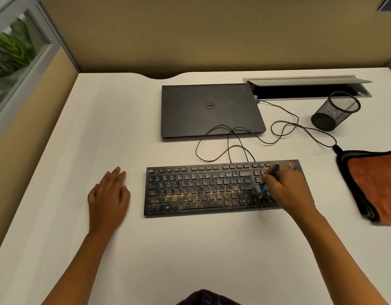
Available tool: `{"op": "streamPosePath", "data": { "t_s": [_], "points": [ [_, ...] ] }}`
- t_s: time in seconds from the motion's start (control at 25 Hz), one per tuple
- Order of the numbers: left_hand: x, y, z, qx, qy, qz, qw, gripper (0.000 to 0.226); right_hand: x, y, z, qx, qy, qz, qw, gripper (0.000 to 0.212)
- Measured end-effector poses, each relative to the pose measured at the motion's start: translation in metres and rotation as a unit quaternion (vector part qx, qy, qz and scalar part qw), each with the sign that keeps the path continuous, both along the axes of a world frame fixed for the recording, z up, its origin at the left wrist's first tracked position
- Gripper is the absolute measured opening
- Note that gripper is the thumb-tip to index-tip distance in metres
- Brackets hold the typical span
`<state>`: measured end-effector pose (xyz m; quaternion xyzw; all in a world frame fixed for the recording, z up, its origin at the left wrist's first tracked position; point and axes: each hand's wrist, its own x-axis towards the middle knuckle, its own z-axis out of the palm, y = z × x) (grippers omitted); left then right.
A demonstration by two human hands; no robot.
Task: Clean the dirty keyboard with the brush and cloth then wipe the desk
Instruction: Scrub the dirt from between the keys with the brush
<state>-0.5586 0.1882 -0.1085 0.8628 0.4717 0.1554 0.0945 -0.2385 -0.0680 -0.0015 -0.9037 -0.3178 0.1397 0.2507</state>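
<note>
A black keyboard lies on the white desk, its lower rows and top right corner speckled with orange-brown crumbs. My right hand is over the keyboard's right end and grips a small blue brush; the blurred bristles touch the keys near the arrow cluster. My left hand rests flat on the desk, left of the keyboard, holding nothing. An orange cloth with a dark grey edge lies folded at the right edge of the desk.
A closed black laptop sits behind the keyboard, with a thin black cable looping between them. A black mesh pen cup stands at the back right beside an open cable tray. Partition walls enclose the desk.
</note>
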Motion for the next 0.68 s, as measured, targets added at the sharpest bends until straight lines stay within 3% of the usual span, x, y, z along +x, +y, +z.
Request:
{"op": "streamPosePath", "data": {
  "t_s": [0.2,0.4,0.56,0.68],
  "points": [
    [-0.002,0.001,-0.001,0.003,0.01,-0.005,1.0,0.053,-0.032,0.016,0.01,0.131,-0.024,-0.09,0.987,0.013],
    [-0.003,0.003,0.0,0.004,0.018,-0.02,1.0,0.052,-0.094,0.057,-0.001,0.232,0.124,-0.095,0.96,0.005],
    [-0.005,0.005,-0.002,0.002,0.019,-0.031,0.999,0.051,-0.142,0.101,-0.006,0.256,0.234,-0.07,0.935,0.017],
    [-0.005,0.006,-0.002,-0.001,0.02,-0.036,0.999,0.051,-0.167,0.128,-0.01,0.236,0.212,-0.014,0.948,0.018]
  ]
}}
